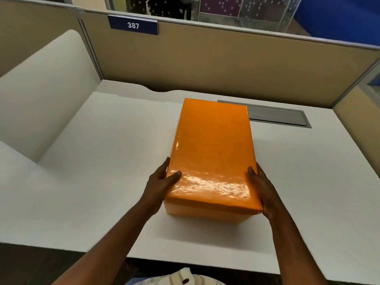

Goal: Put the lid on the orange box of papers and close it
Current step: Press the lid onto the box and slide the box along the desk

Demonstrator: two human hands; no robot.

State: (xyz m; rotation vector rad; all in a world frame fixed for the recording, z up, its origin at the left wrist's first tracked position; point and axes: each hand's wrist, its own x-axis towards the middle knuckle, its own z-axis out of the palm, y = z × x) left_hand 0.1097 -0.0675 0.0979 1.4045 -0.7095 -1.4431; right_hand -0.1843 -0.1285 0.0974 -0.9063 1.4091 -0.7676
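The glossy orange lid [213,153] sits on top of the orange box [205,213], covering it; only a strip of the box's near wall shows under the lid's front edge. The papers are hidden inside. My left hand [159,188] grips the lid's near left side, thumb on top. My right hand [261,190] presses the near right side, thumb at the top edge. The box stands lengthwise on the white desk [102,171], a little right of centre.
A grey cable hatch [275,116] lies flush in the desk behind the box on the right. Beige partition walls [226,58] enclose the back and right. A white side divider [41,95] rises at the left. The desk's near edge is just below my forearms.
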